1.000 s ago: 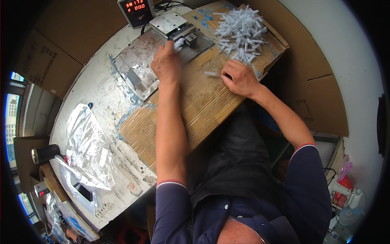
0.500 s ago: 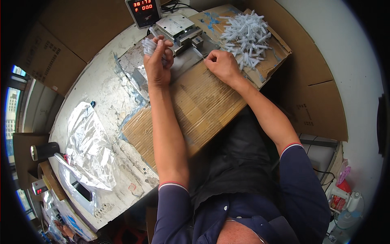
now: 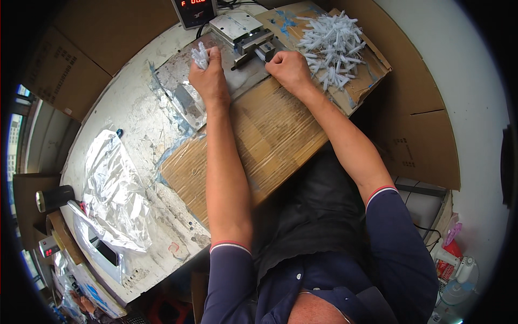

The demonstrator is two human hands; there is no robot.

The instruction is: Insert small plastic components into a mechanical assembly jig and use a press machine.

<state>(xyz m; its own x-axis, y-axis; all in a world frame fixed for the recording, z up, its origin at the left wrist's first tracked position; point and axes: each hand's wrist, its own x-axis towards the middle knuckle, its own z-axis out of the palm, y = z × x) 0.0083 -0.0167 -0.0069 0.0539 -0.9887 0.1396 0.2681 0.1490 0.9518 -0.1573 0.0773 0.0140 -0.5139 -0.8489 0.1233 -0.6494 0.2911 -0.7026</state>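
My left hand (image 3: 209,82) is closed around a bunch of small clear plastic tubes (image 3: 200,55), whose ends stick up above the fingers. It is held over a metal plate, left of a small metal fixture (image 3: 252,47) with a block and jaws. Thumb and fingers of my right hand (image 3: 290,71) are pinched together right at the fixture's front. From the fingertips a single clear tube (image 3: 260,54) points into the fixture's jaws; its near end is hidden by the fingers. A heap of the same clear tubes (image 3: 333,46) lies to the right of this hand.
The heap rests on a cardboard sheet (image 3: 372,86). A counter with a red display (image 3: 195,13) stands behind the fixture. Taped cardboard (image 3: 237,146) covers the table's front edge. At left lie a crumpled clear plastic bag (image 3: 116,189) and a dark phone (image 3: 105,252).
My right hand has moved up and slightly left, bringing its tube to the fixture. The left hand has turned and its fingers have curled in around the bunch. The whole view has shifted slightly.
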